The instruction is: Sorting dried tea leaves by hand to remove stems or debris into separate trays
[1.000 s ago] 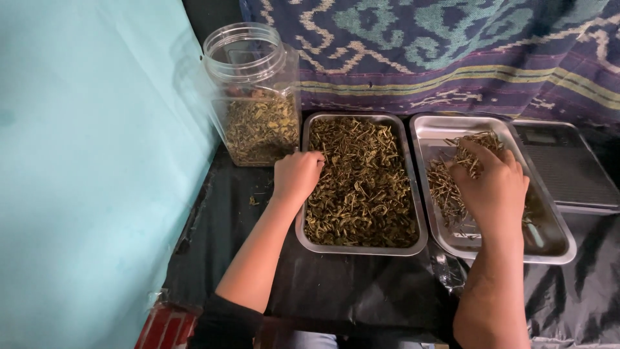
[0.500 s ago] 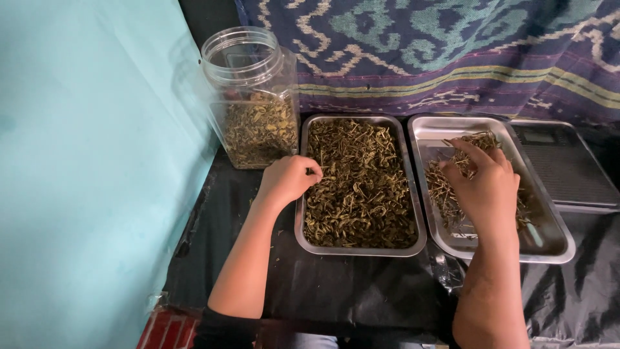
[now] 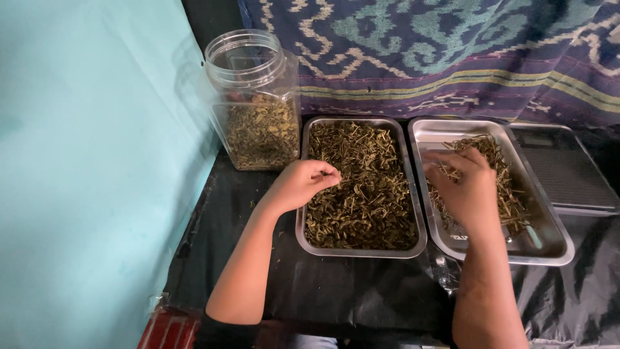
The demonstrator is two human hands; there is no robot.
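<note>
I am working over black plastic sheeting (image 3: 361, 291) below a patterned cloth (image 3: 452, 52). My left hand (image 3: 302, 184) is curling loosely over the left tray (image 3: 423, 240), whose long axis is running away from me; right of it, my right hand (image 3: 465, 187) is pinching dried stems (image 3: 500, 174).

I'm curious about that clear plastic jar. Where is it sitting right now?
In the head view the clear jar stands open at the back left, against the pale blue sheet, just left of the full metal tray where the left hand rests.
</note>
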